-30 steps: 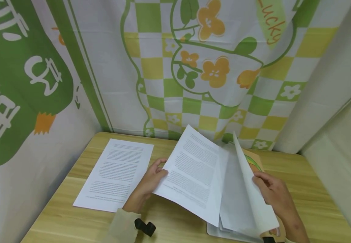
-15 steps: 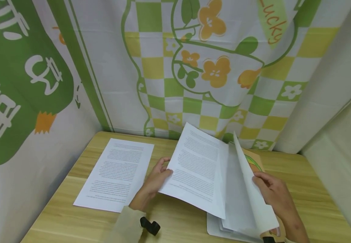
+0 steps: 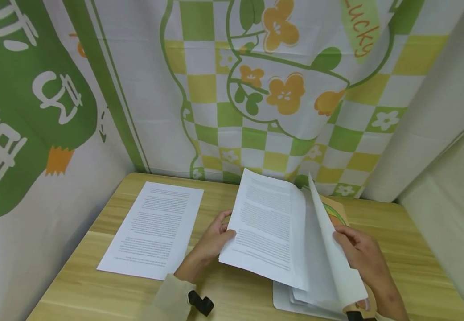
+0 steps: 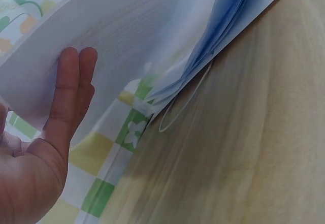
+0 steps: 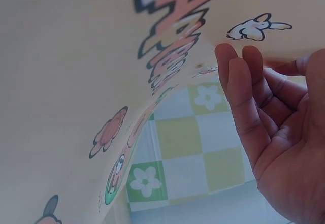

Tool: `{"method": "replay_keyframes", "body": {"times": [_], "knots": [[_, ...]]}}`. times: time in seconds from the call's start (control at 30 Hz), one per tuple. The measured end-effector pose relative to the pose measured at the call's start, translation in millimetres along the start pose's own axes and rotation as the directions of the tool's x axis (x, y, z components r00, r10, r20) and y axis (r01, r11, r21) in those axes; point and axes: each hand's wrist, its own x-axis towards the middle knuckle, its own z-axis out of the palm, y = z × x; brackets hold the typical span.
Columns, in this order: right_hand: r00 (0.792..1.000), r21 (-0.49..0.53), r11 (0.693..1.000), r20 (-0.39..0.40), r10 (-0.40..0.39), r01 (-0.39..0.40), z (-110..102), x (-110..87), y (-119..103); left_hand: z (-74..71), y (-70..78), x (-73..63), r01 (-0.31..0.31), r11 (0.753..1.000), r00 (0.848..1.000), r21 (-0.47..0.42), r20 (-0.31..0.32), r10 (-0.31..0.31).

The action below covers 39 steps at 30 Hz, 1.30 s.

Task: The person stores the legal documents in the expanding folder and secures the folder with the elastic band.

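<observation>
Text-covered paper sheets (image 3: pixel 260 227) tilt up in the middle of the head view, their left edge pinched between thumb and fingers of my left hand (image 3: pixel 211 243). Their right part curves into an opened paper folder (image 3: pixel 338 263). My right hand (image 3: pixel 362 256) grips that folder's raised cover, white inside and tan with cartoon drawings outside. Other papers show at the folder's lower edge. In the left wrist view, fingers of the left hand (image 4: pixel 61 112) lie along the back of the sheet, and a thin string (image 4: pixel 175 115) hangs by the folder. Cartoon prints fill the folder cover (image 5: pixel 66 61) in the right wrist view.
A flat stack of printed paper (image 3: pixel 151 229) lies to the left on the wooden table (image 3: pixel 232 294). Behind the table's far edge hangs a green, white and yellow patterned curtain (image 3: pixel 203 89). Pale fabric (image 3: pixel 448 196) closes off the right side.
My left hand has shifted right with the sheets, whose right edge has moved further over the folder and bends more. The right hand and the raised cover have stayed in place.
</observation>
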Motion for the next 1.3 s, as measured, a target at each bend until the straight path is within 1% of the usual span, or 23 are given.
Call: {"method": "replay_keyframes", "body": {"times": [0.2, 0.3, 0.47, 0.6, 0.7, 0.87, 0.97, 1.03, 1.17, 1.3], "knots": [[1.000, -0.013, 1.000, -0.015, -0.020, 0.020, 0.3, 0.6, 0.3, 5.7, -3.7, 0.0, 0.002, 1.000, 0.999, 0.011, 0.043, -0.003], [1.000, -0.003, 1.000, -0.017, -0.024, 0.024, -0.3, 0.7, -0.2, 8.4, -4.6, -1.1, 0.000, 1.000, 0.997, -0.005, 0.071, 0.000], [0.999, 0.002, 1.000, -0.016, -0.028, 0.028, -1.9, 0.5, 0.1, 13.2, -5.7, -3.2, -0.012, 1.000, 0.991, -0.017, 0.135, 0.014], [0.999, -0.006, 1.000, -0.027, -0.026, 0.026, -2.9, 0.2, 1.2, 16.6, -9.1, -3.7, -0.007, 1.000, 0.987, -0.015, 0.160, 0.009], [0.999, 0.021, 0.999, -0.035, -0.030, 0.030, -1.5, -0.4, 2.1, 18.5, -12.0, -4.9, -0.005, 1.000, 0.985, -0.014, 0.172, 0.007], [1.000, 0.073, 0.997, -0.020, -0.023, 0.024, 2.4, -0.9, 3.7, 20.5, -16.7, -7.2, -0.011, 1.000, 0.977, -0.005, 0.211, 0.012], [1.000, 0.057, 0.998, -0.022, -0.007, 0.009, 3.5, -1.7, 3.9, 24.4, -19.2, -5.5, -0.018, 1.000, 0.975, -0.006, 0.220, 0.019], [1.000, 0.044, 0.999, -0.025, -0.006, 0.007, 3.5, -1.7, 4.1, 28.4, -20.9, -3.0, -0.021, 1.000, 0.979, 0.001, 0.204, 0.021], [0.999, 0.024, 0.999, -0.025, -0.028, 0.028, 3.4, -0.2, 4.3, 36.9, -23.1, 1.8, -0.026, 1.000, 0.986, 0.015, 0.168, 0.023], [0.999, 0.024, 0.999, -0.026, -0.041, 0.042, 3.6, 0.4, 4.4, 44.2, -23.8, 5.1, -0.031, 1.000, 0.985, 0.002, 0.169, 0.031]]}}
